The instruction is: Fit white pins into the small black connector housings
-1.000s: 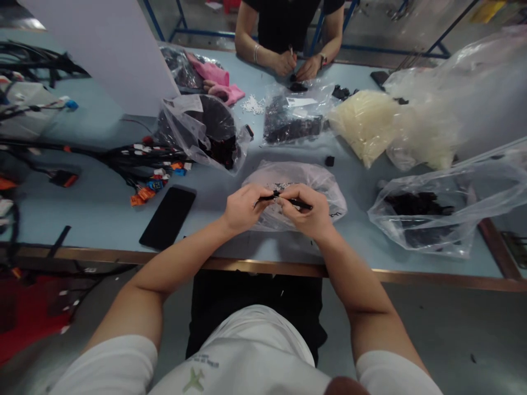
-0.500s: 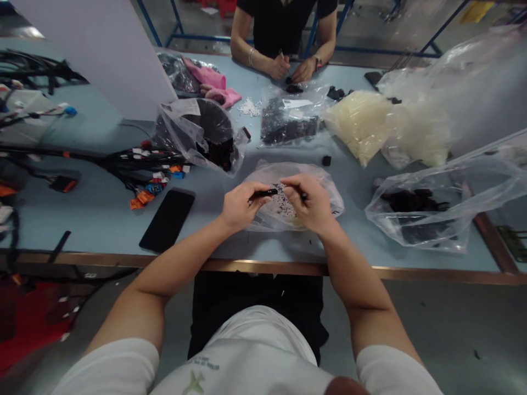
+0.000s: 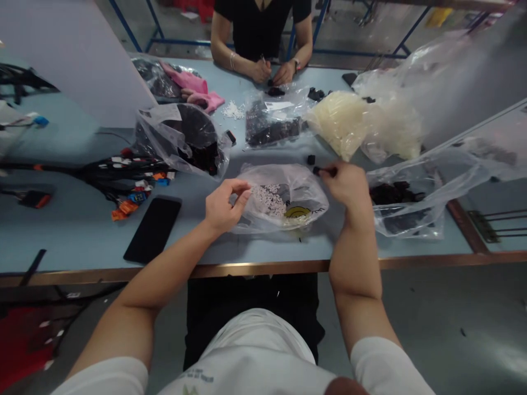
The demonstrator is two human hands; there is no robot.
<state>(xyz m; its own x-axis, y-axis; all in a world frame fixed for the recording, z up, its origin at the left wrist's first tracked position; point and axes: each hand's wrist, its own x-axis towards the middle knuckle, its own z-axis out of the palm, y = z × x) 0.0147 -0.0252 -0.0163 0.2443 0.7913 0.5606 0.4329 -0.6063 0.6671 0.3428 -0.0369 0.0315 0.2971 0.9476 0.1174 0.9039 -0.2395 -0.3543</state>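
The right hand (image 3: 349, 185) pinches a small black part (image 3: 322, 171) in its fingers and has swung right, apart from the left hand (image 3: 221, 207); a moment ago both held it together. Left fingers (image 3: 239, 189) curl at the clear bag (image 3: 307, 206) of white pieces (image 3: 267, 198); whether they grip it I cannot tell. A bag of black parts (image 3: 405, 214) lies near on the bench (image 3: 82, 236), with nothing between.

No legible text; shirt print (image 3: 196, 378) too small.
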